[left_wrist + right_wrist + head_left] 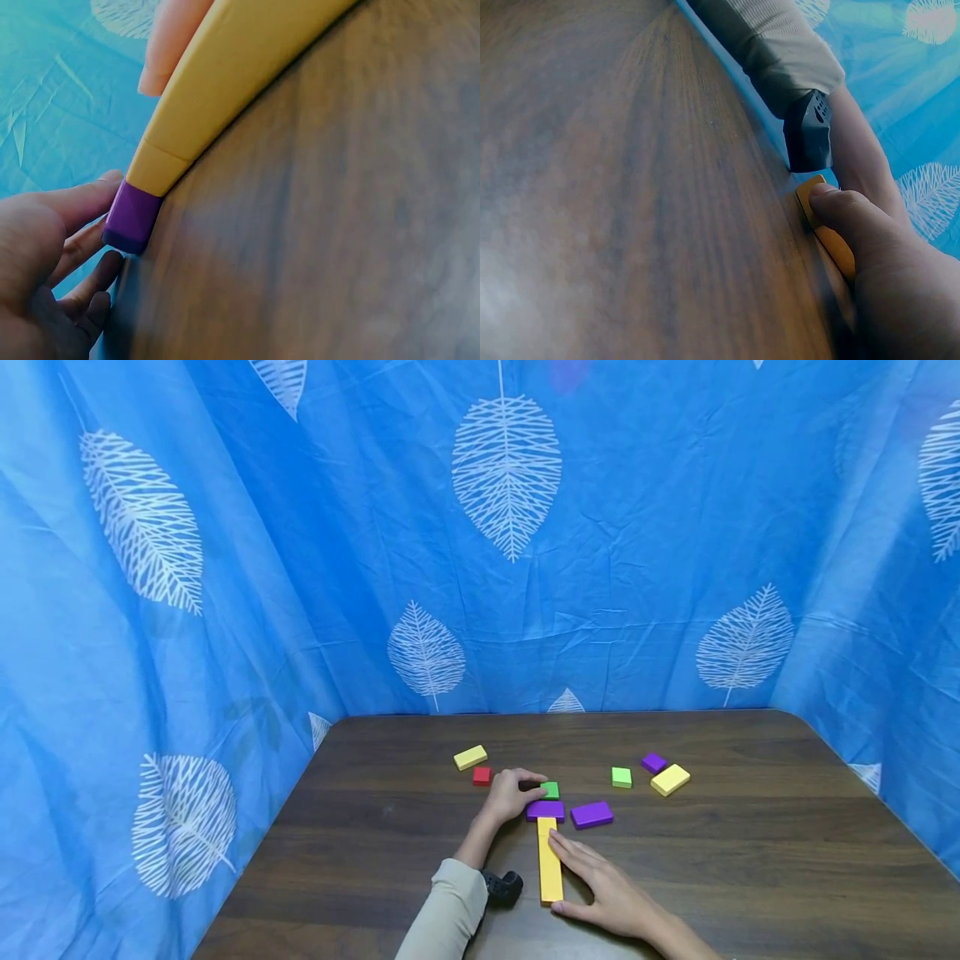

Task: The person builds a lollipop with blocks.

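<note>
In the head view my left hand pinches a small green block between thumb and fingers. That block lies just beyond a purple block set crosswise at the far end of a yellow strip. A seam in the strip shows in the left wrist view, where the left hand reaches behind the purple block and the green one is hidden. My right hand rests along the strip's right side with extended fingers. Its thumb touches the strip's near end.
Right of the strip lies another purple block. Farther back are a light green block, a small purple block and a yellow block. A yellow block and a red block lie back left. Blue curtain surrounds the table.
</note>
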A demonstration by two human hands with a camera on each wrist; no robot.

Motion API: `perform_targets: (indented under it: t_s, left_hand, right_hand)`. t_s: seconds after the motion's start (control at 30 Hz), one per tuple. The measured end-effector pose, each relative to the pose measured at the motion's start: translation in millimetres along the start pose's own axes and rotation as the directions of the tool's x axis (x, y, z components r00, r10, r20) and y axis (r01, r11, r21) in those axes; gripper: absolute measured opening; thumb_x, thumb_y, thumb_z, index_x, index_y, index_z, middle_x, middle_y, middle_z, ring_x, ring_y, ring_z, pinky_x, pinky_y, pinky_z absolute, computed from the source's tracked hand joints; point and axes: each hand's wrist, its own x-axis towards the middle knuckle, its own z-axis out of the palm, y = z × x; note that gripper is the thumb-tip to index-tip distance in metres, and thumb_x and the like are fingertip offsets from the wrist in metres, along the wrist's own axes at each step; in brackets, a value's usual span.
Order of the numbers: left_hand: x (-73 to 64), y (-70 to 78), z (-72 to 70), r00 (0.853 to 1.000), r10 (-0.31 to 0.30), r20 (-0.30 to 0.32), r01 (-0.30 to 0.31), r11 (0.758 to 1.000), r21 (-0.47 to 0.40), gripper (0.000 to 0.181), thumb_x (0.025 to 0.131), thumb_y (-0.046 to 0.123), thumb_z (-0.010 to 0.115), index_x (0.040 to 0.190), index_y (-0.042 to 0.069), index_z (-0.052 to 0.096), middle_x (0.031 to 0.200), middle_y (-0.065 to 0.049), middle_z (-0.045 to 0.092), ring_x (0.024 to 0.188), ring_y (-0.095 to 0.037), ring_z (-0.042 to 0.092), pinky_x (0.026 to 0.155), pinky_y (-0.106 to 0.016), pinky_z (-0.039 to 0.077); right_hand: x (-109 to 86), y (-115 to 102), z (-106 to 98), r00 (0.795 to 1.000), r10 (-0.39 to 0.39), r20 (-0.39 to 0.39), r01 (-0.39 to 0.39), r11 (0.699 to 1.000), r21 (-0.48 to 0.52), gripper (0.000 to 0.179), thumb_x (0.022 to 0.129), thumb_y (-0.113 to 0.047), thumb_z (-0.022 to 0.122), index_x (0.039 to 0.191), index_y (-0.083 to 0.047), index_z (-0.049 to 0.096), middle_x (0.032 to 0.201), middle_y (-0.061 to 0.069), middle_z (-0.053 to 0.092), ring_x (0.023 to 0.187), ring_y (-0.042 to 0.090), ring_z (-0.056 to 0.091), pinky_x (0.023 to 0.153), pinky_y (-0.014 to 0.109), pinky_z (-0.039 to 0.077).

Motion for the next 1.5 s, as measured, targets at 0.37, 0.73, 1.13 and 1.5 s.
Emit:
perform_targets:
  t_s: [0.37,0.73,1.13,1.5]
  left_hand:
    - [-0.3,-0.2,2.0,0.999,0.002,0.044,-0.001,1.000,-0.010,0.021,0.085,0.024,0.067,0.104,0.017,0.072,0.103,0.001,0.068,0.104,-0.018,0.058,0.093,-0.038,0.043]
    - [-0.2,-1.6,2.7,0.998,0.001,0.055,-0.001,1.000,-0.011,0.021,0.086,0.026,0.066,0.105,0.018,0.072,0.104,0.002,0.068,0.106,-0.018,0.058,0.093,-0.038,0.043]
    - [-2.4,-2.5,1.4,0.998,0.007,0.060,-0.006,1.000,-0.020,0.021,0.086,0.025,0.066,0.105,0.018,0.072,0.102,0.003,0.068,0.105,-0.017,0.058,0.092,-0.037,0.043]
    - [-2.2,-2.4,0.6,0.997,-0.009,0.075,0.011,1.000,-0.019,0.022,0.085,0.027,0.067,0.106,0.019,0.072,0.103,0.004,0.067,0.105,-0.018,0.057,0.093,-0.041,0.042]
  right_hand:
    - [0.9,1.4,1.6,1.000,-0.015,-0.012,0.014,1.000,-0.013,0.076,0.083,-0.051,0.062,0.140,-0.006,0.040,0.144,0.007,0.038,0.125,0.028,0.041,0.093,0.046,0.040]
    - [1.7,1.9,0.3,1.000,0.016,0.017,-0.016,1.000,0.005,0.077,0.083,-0.053,0.061,0.141,-0.007,0.039,0.145,0.005,0.035,0.127,0.026,0.039,0.095,0.045,0.040]
    - [1.9,0.8,0.5,0.999,0.027,0.030,-0.028,0.999,0.023,0.077,0.083,-0.053,0.060,0.141,-0.008,0.039,0.146,0.005,0.035,0.128,0.026,0.039,0.095,0.046,0.039]
    - [1.1,1.1,1.1,1.000,0.020,0.017,-0.021,1.000,0.015,0.077,0.082,-0.053,0.061,0.141,-0.008,0.039,0.145,0.004,0.035,0.127,0.025,0.039,0.095,0.046,0.039]
